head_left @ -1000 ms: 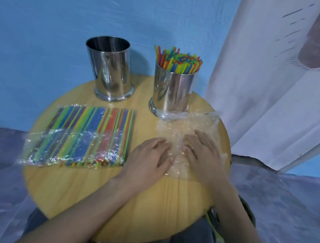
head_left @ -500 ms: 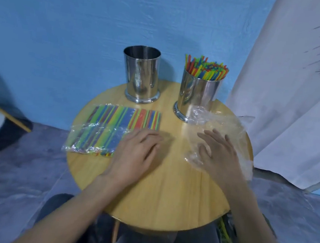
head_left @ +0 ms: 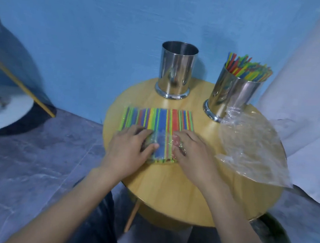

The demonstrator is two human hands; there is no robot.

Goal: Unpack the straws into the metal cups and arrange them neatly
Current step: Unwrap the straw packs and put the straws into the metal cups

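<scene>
Ideally, with the sealed straw pack (head_left: 158, 119) lying flat on the bench (head_left: 168, 190) before the empty metal cup (head_left: 177, 70), the left hand (head_left: 131, 150) and right hand (head_left: 195, 155), each grip pinching its near end, would tear the film gently to avoid scattering straws.

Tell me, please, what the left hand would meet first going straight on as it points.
The left hand holds the straw packet; beyond that, probably the empty metal cup, though depth is unclear.
</scene>
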